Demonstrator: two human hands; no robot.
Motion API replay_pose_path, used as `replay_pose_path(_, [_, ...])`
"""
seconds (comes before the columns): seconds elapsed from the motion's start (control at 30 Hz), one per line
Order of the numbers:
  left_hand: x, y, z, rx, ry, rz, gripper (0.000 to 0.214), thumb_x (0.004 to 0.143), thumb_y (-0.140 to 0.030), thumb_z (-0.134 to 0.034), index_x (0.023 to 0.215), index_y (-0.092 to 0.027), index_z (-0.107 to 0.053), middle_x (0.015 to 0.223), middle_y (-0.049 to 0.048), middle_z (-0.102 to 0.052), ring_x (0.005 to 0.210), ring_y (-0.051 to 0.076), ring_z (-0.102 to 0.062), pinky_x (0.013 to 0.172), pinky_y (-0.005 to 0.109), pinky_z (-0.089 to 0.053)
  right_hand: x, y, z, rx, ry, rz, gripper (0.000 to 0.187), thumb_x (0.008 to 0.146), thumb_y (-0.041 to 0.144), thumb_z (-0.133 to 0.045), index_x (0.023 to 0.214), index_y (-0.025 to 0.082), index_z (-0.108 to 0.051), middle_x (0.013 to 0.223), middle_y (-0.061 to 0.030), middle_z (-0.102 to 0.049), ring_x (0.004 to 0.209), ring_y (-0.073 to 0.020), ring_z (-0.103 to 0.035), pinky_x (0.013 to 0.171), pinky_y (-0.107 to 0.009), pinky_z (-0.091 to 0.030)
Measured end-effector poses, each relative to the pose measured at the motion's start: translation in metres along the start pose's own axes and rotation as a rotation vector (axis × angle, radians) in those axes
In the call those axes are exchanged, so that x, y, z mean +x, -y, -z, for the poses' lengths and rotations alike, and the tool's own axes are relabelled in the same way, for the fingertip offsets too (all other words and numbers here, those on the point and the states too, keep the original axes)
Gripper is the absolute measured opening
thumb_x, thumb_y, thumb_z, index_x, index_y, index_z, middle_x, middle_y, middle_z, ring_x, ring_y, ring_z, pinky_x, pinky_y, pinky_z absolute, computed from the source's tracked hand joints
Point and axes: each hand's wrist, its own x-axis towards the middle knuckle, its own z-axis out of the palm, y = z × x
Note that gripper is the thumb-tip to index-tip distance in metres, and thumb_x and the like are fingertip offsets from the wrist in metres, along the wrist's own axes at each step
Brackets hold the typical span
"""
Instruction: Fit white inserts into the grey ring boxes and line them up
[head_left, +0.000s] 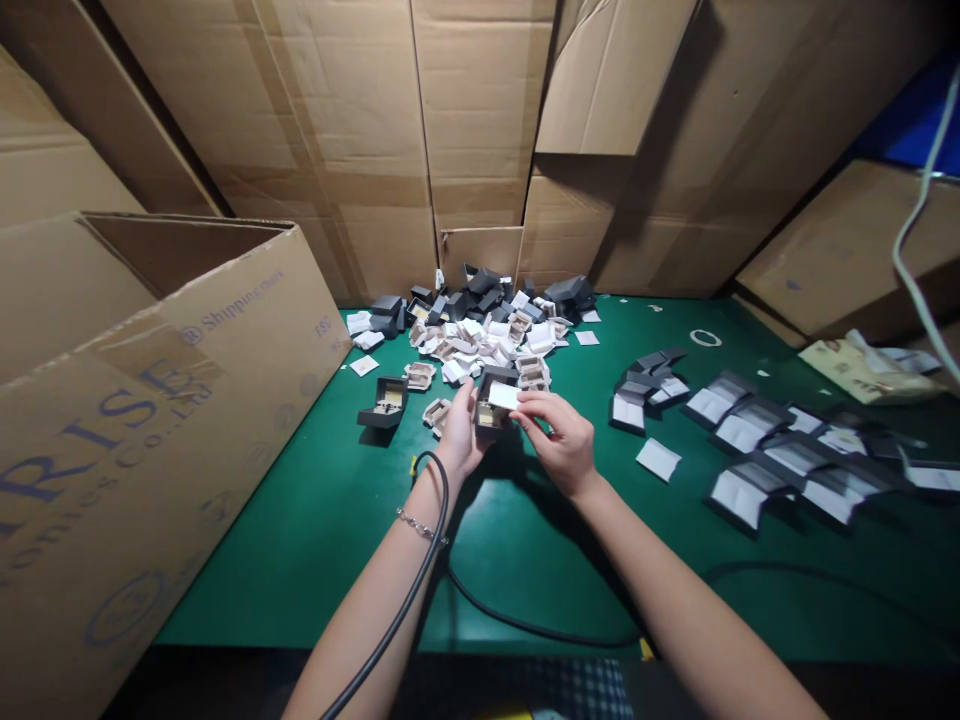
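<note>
My left hand (463, 435) is closed around a small dark hinged box (491, 415), its lid up and its inside facing me. Between the thumb and fingers of my right hand (559, 435) is a small white card (504, 396), held at the box's opening. Another open dark box (384, 403) stands to the left on the green table. Close by lie pale folded inserts (419, 376), one of them partly hidden behind my left hand. Beyond my hands is a heap of white inserts (480, 345) mixed with dark boxes (487, 290).
A large printed carton (172, 420) takes up the left side. Several open dark boxes with white linings (750, 425) lie in rows at right, near a loose white card (659, 460). A black cable (540, 628) crosses my left forearm and the table (337, 570). Cardboard walls (337, 150) stand behind.
</note>
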Motion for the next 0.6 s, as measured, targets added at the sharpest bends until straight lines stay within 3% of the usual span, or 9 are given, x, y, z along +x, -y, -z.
replay_pose_path(0.17, [0.0,0.002,-0.003,-0.007,0.076,-0.065,0.036,0.09,-0.039,-0.045,0.085,-0.01,-0.066,0.059,0.0025,-0.064,0.046,0.01,-0.056,0.044,0.019,-0.043,0.005,-0.008,0.003,-0.182,0.18,0.08,0.002,0.074,0.027,-0.071,0.075,0.028,-0.072,0.096,-0.0061,-0.066,0.094,-0.0228,-0.061,0.093,-0.041,-0.047])
replay_pose_path(0.37, [0.0,0.002,-0.005,0.01,0.045,-0.103,0.034,0.09,-0.036,-0.046,0.074,-0.012,-0.064,0.055,0.0006,-0.062,0.044,0.01,-0.053,0.044,0.02,-0.039,0.008,-0.012,0.005,-0.413,0.305,0.226,0.009,0.081,0.028,-0.062,0.08,0.029,-0.071,0.099,-0.0064,-0.061,0.088,-0.0203,-0.058,0.08,-0.035,-0.048])
replay_pose_path(0.6, [0.006,0.003,0.002,0.129,0.056,-0.18,0.033,0.084,-0.043,-0.054,0.074,-0.013,-0.065,0.061,0.0011,-0.065,0.053,0.012,-0.056,0.055,0.022,-0.042,0.007,-0.021,0.008,-0.548,0.41,0.151,0.011,0.083,0.028,-0.059,0.083,0.028,-0.071,0.077,-0.0017,-0.06,0.066,-0.0141,-0.053,0.061,-0.025,-0.042])
